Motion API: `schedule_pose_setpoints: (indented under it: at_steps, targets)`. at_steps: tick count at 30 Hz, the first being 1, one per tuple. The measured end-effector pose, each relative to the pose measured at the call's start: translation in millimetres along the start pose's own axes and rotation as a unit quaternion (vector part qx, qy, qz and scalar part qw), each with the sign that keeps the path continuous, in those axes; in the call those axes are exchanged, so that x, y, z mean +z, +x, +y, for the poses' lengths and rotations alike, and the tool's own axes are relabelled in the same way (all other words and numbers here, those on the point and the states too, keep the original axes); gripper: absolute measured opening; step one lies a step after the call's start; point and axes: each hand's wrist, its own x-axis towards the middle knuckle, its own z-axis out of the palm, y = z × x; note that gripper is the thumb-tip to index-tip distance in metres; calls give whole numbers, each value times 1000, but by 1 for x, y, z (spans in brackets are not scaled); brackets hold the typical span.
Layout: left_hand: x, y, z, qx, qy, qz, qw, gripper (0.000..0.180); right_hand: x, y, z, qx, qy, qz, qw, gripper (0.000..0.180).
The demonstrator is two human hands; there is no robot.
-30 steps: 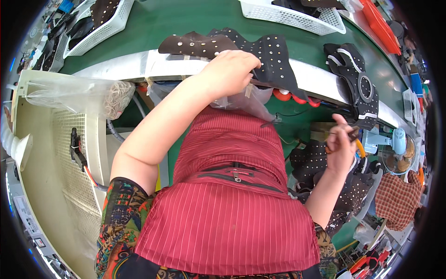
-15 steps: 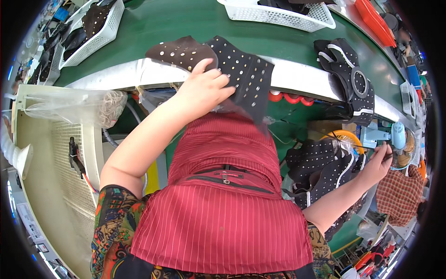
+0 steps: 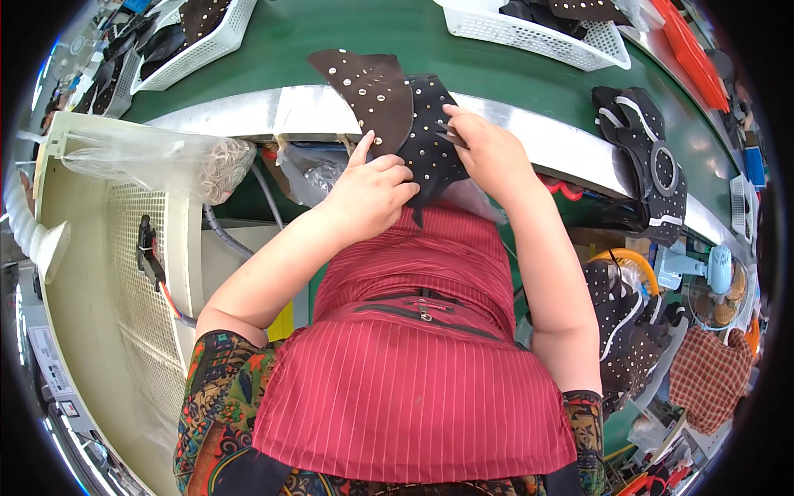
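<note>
A dark studded leather piece [image 3: 430, 132] hangs over the metal edge [image 3: 248, 112] of the green conveyor belt [image 3: 413, 41]; a brown studded piece [image 3: 368, 87] lies beside it on the left. My left hand [image 3: 372, 186] presses on the lower part of the dark piece. At that piece's right edge, my right hand [image 3: 488, 149] grips a small pair of snips [image 3: 447, 136], blades pointing at the leather.
White baskets of leather parts [image 3: 538, 33] [image 3: 190, 41] stand on the belt. Another black studded upper [image 3: 649, 165] lies at the right. A pile of dark pieces [image 3: 628, 331] and a small fan [image 3: 711, 273] are lower right. A plastic bag [image 3: 165, 157] hangs left.
My right hand came up from the lower right with the snips and now meets the dark piece. My left hand slid down and pulled the pieces toward me.
</note>
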Motion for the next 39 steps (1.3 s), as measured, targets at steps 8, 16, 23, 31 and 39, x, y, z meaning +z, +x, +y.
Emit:
schedule_pose_setpoints:
  at_steps: [8, 16, 23, 31, 39]
  targets:
    - [-20, 56, -54, -91, -36, 188, 977, 37, 20, -14, -11, 68, -52, -47, 995, 26]
    - [-2, 111, -69, -72, 153, -88, 982, 36, 22, -15, -19, 84, -42, -14, 996, 33]
    - [-26, 96, -77, -51, 242, -22, 969, 17, 21, -15, -15, 97, -33, -18, 995, 31]
    - [-65, -25, -80, -213, 251, 149, 932, 21, 28, -17, -17, 94, -17, -6, 995, 25]
    - [-62, -28, -48, -227, -13, 101, 969, 20, 28, -15, -21, 110, 7, 12, 994, 19]
